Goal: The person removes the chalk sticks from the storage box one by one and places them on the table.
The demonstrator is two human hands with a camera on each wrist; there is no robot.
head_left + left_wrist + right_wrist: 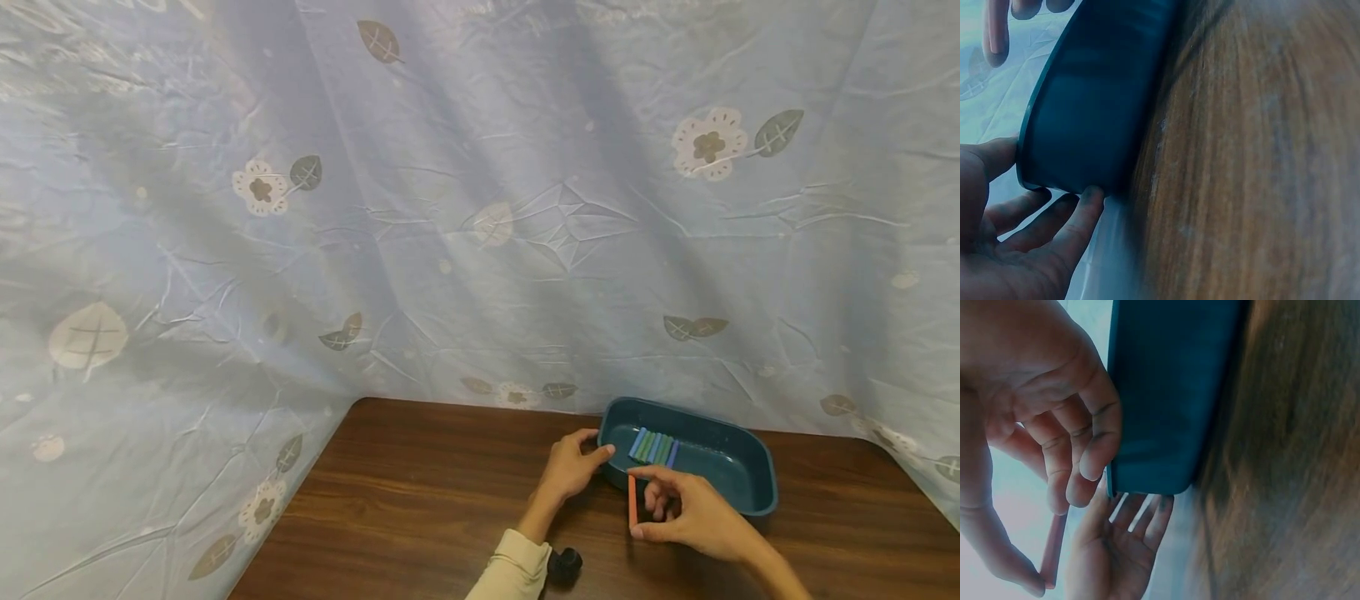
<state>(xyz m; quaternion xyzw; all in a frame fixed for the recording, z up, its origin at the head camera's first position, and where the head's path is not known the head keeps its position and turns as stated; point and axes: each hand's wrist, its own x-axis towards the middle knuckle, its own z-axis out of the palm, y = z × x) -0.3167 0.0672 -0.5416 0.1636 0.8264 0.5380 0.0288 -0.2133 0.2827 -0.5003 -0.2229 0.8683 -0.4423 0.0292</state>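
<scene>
A dark teal plastic basin point(723, 468) stands at the back right of the wooden table. Inside, toward its left end, several blue, green and purple chalk-like sticks point(654, 447) lie side by side in a row. My left hand point(573, 465) grips the basin's left end, thumb at the rim and fingertips against the outer wall point(1094, 112). In front of the basin, my right hand point(693, 512) pinches an orange chalk-like stick point(633, 502) by its two ends between thumb and index finger. The other fingers of that hand curl loosely.
Pale patterned sheeting point(480, 250) hangs behind the table point(405, 492) and along its left side. A small black object point(565, 566) shows beside my left sleeve point(517, 567) near the front.
</scene>
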